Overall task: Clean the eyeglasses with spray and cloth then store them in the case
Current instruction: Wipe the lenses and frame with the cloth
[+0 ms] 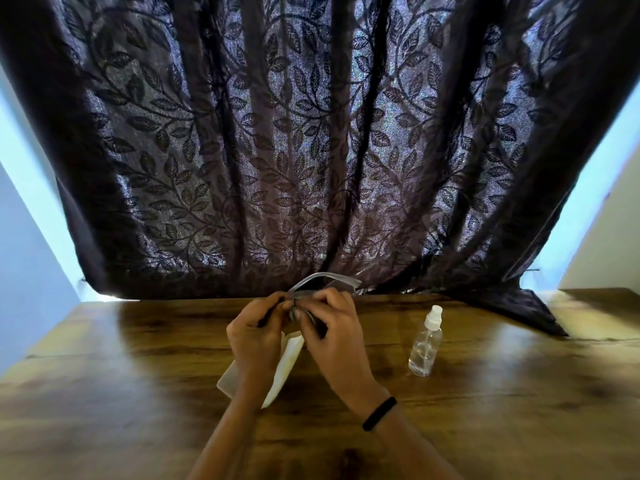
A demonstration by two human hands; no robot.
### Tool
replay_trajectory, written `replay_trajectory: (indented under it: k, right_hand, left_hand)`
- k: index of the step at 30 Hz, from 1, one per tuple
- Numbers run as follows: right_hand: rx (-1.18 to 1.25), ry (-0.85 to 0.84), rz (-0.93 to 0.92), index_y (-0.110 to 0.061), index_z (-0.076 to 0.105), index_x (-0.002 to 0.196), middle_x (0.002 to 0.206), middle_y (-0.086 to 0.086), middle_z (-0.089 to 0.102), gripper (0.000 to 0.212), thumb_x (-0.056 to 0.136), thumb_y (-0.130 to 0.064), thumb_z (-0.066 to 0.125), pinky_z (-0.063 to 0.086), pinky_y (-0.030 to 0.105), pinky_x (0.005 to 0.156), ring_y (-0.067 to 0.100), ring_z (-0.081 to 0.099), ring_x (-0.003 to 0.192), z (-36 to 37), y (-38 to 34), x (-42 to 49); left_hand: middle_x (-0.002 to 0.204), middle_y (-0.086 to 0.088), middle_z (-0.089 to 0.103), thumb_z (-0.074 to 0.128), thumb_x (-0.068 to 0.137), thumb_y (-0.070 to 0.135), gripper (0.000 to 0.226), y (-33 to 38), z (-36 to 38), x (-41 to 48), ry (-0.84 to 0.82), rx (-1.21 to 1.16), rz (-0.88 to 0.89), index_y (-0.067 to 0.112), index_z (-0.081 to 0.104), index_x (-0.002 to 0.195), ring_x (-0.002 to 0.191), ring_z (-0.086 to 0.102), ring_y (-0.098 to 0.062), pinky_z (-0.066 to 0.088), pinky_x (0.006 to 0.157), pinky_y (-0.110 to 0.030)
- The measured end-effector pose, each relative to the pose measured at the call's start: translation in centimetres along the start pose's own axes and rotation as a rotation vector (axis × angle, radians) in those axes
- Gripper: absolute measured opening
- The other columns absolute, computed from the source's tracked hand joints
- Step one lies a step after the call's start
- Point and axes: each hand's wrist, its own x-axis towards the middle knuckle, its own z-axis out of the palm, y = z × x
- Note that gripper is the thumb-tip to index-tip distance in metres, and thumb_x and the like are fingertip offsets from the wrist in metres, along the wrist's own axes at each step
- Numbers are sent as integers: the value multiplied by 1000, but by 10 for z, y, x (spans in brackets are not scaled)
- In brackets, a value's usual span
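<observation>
Nearest, a black wristband [379,413] circles the right wrist, left of the spray bottle [425,344]; further on, also left of the bottle, a white case [291,358] lies on the wooden surface [138,375], largely hidden under the left forearm, so I cannot tell whether it is open or what it holds; above it the left hand [254,337] and right hand [329,327] both pinch the eyeglasses [323,279] with curled fingers, clear of the surface; this looks like the wiping step, though a cloth between the fingers is uncertain; next would come folding the temples and lowering the pair into the case; the bottle stands upright, clear liquid inside; beyond it hangs a dark leaf-patterned curtain [311,133].
</observation>
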Motion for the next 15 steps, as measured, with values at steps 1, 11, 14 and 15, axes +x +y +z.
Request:
replay_trajectory:
  k: [1, 11, 14, 15]
  right_hand:
    - [13, -3, 10, -14, 67, 106, 93, 1, 57, 21, 87, -17, 58, 36, 11, 79, 2, 37, 90, 0, 1, 1]
    - [-314, 47, -6, -14, 67, 89, 85, 2, 58, 8, 84, -17, 63, 49, 27, 61, 19, 53, 82, -3, 0, 12]
    - [-252, 53, 21, -13, 65, 95, 91, 2, 57, 11, 87, -17, 60, 44, 20, 62, 15, 51, 85, 0, 0, 7]
    - [-203, 48, 38, -13, 65, 100, 94, 1, 56, 15, 88, -18, 57, 44, 19, 65, 14, 50, 86, 1, 1, 5]
  left_hand:
    - [75, -9, 68, 64, 75, -10, 24, 0, -1, 1, -17, 0, 9, 6, 67, 92, 67, 63, -1, 52, 60, -12]
    - [79, 0, 69, 64, 76, -7, 30, 3, -1, -5, 22, -10, -12, 19, 65, 92, 69, 66, -12, 56, 63, -32]
    - [78, 0, 68, 64, 76, -7, 30, 4, 1, -7, 61, -26, -7, 16, 64, 95, 68, 65, -13, 56, 61, -27]
    - [78, 0, 67, 64, 76, -7, 30, 5, 1, -7, 73, -33, -3, 16, 64, 96, 68, 65, -14, 55, 60, -23]
